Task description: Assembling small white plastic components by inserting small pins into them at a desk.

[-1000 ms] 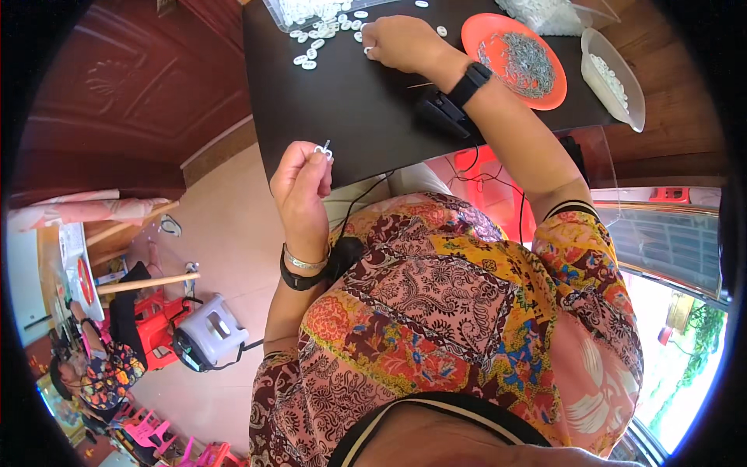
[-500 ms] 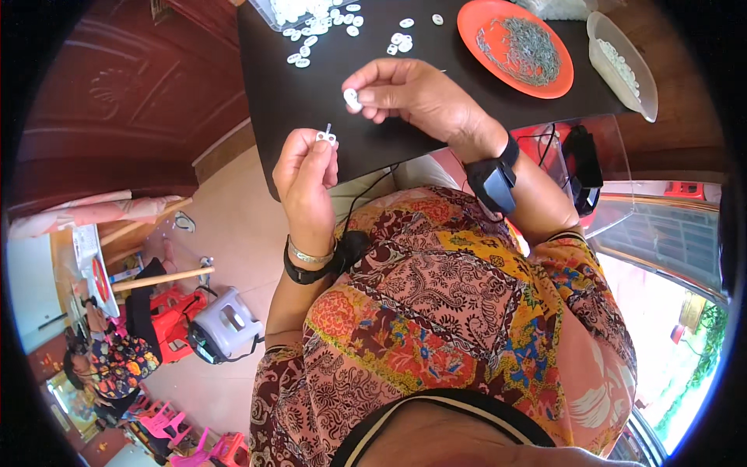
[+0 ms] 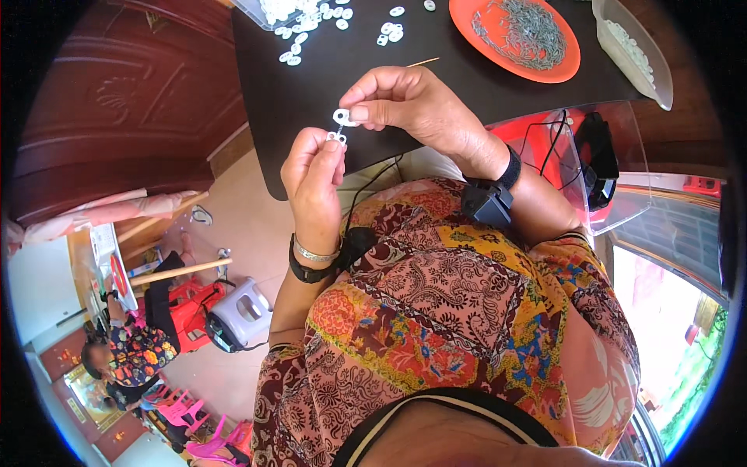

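My left hand [image 3: 313,180] pinches a small white plastic piece with holes [image 3: 335,138] between thumb and fingers. A thin grey screw [image 3: 339,129] stands up from it. Just above, my right hand [image 3: 420,105] is closed, thumb and fingertips gripping a small white oval piece with a hole [image 3: 342,117]. The oval piece is at the screw's upper end; whether the screw has entered its hole I cannot tell. Both hands are held over the near edge of the dark table [image 3: 272,109].
An orange-red plate [image 3: 461,31] bears a heap of grey screws. To its right lies a translucent scoop [image 3: 661,86] with white pieces. Loose white ovals [image 3: 292,56] spread beside a container [image 3: 253,9]. A thin stick [image 3: 424,61] lies behind my right hand. Another person [image 3: 144,350] sits at the lower left.
My right hand has brought the oval piece down and left, from apart to the top of the screw. My left hand has shifted slightly right.
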